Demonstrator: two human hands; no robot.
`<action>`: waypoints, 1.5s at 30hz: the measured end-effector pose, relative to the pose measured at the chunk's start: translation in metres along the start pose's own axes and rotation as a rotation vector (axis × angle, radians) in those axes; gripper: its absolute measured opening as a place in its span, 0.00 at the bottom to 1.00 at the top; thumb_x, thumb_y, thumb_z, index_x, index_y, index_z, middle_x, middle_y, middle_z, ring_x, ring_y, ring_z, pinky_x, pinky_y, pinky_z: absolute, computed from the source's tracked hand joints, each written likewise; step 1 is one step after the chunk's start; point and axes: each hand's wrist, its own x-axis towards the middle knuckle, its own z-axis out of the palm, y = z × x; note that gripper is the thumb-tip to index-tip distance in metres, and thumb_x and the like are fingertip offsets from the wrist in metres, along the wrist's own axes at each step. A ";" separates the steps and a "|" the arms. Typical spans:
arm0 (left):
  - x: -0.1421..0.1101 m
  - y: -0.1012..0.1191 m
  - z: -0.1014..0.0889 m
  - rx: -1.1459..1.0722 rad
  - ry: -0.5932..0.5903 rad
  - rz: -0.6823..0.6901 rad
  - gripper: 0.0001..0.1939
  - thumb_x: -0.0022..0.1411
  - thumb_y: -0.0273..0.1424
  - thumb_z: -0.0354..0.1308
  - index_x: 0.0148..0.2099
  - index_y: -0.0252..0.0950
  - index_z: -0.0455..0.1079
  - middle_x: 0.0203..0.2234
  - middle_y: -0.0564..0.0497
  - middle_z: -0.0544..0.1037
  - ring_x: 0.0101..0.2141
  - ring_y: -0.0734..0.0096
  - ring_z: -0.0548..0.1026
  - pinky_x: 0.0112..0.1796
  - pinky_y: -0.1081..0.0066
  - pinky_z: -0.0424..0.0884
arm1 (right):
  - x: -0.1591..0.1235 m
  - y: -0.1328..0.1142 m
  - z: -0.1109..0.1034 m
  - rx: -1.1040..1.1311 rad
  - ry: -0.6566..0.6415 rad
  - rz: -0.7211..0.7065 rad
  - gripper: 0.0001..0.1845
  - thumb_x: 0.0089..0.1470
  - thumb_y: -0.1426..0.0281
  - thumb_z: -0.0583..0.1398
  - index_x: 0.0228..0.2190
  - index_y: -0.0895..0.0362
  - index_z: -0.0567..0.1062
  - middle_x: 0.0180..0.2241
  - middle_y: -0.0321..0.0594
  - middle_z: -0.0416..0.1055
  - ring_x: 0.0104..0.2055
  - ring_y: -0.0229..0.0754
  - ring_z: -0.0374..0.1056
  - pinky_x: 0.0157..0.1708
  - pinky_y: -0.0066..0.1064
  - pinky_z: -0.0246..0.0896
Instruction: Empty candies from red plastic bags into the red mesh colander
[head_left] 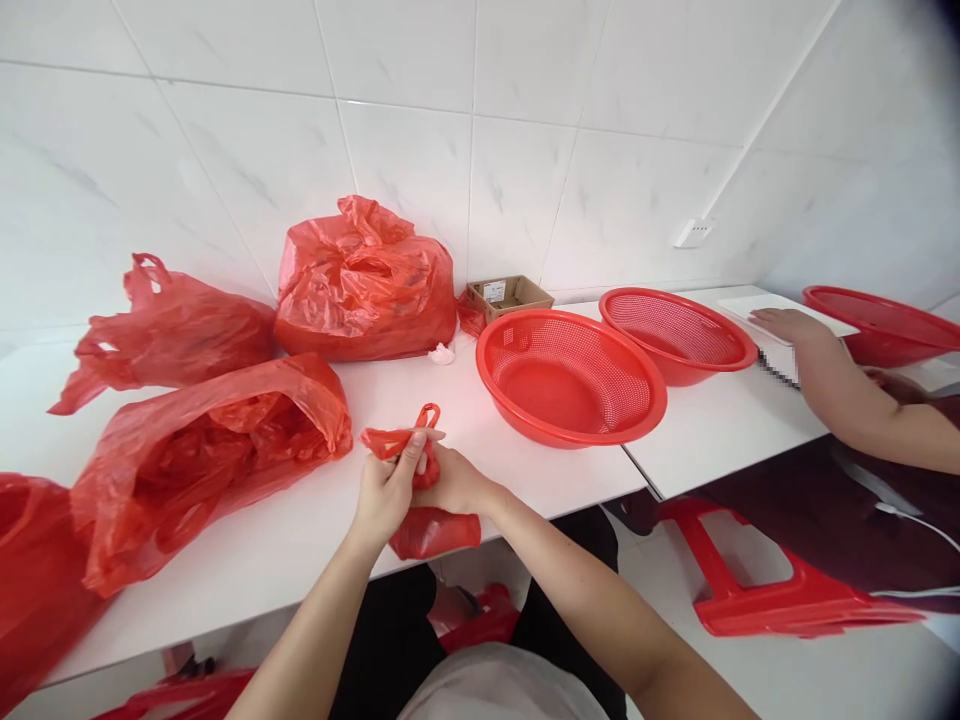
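At the table's front edge, my left hand (pixel 391 487) and my right hand (pixel 452 482) are close together. Both grip the gathered neck of a small red plastic bag (pixel 436 533). A loop of its handle sticks up above my fingers, and its lower part hangs at the table edge under my right hand. My left thumb presses on the twisted plastic. What the bag holds, if anything, I cannot make out. Just left of my hands lies a larger red plastic bag (pixel 225 430), its mouth open, with more red plastic inside.
Further red bags (pixel 367 280) stand along the wall and at the left. Behind my hands, to the right, are a red perforated basket (pixel 570 425) and a second basket (pixel 679 370). A cardboard box (pixel 517 293) sits by the wall. Another person's arm (pixel 847 380) rests on a notebook at the right.
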 end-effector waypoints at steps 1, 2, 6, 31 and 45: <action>-0.002 0.001 -0.001 -0.004 0.013 0.009 0.21 0.64 0.46 0.55 0.27 0.35 0.70 0.18 0.56 0.60 0.22 0.76 0.61 0.25 0.73 0.60 | 0.000 -0.001 0.001 -0.055 -0.007 0.021 0.13 0.46 0.66 0.67 0.36 0.55 0.74 0.31 0.34 0.74 0.34 0.41 0.70 0.34 0.31 0.62; -0.003 0.001 -0.003 -0.009 0.024 0.017 0.20 0.65 0.46 0.55 0.30 0.35 0.73 0.18 0.56 0.60 0.21 0.76 0.60 0.25 0.73 0.60 | 0.000 -0.004 0.001 -0.102 -0.021 0.035 0.08 0.47 0.65 0.66 0.27 0.55 0.72 0.26 0.33 0.71 0.31 0.41 0.68 0.32 0.30 0.59; -0.004 0.003 -0.014 -0.046 0.037 0.054 0.18 0.66 0.45 0.54 0.35 0.37 0.75 0.19 0.56 0.62 0.22 0.77 0.59 0.25 0.73 0.58 | -0.001 -0.016 -0.009 -0.352 -0.069 0.022 0.17 0.45 0.62 0.64 0.16 0.55 0.64 0.18 0.35 0.65 0.27 0.42 0.64 0.31 0.33 0.53; 0.000 -0.004 -0.017 -0.026 -0.073 -0.094 0.26 0.67 0.47 0.52 0.59 0.38 0.70 0.33 0.49 0.79 0.37 0.66 0.75 0.44 0.67 0.70 | -0.013 -0.069 -0.052 1.164 0.381 -0.178 0.15 0.55 0.60 0.63 0.25 0.55 0.67 0.32 0.35 0.70 0.34 0.36 0.65 0.37 0.30 0.61; 0.000 0.005 -0.027 0.087 -0.270 0.119 0.04 0.57 0.31 0.65 0.37 0.38 0.77 0.34 0.47 0.77 0.35 0.67 0.77 0.34 0.70 0.74 | -0.037 -0.033 -0.032 0.328 0.465 -0.016 0.05 0.55 0.67 0.60 0.34 0.54 0.73 0.36 0.37 0.70 0.38 0.39 0.68 0.37 0.33 0.65</action>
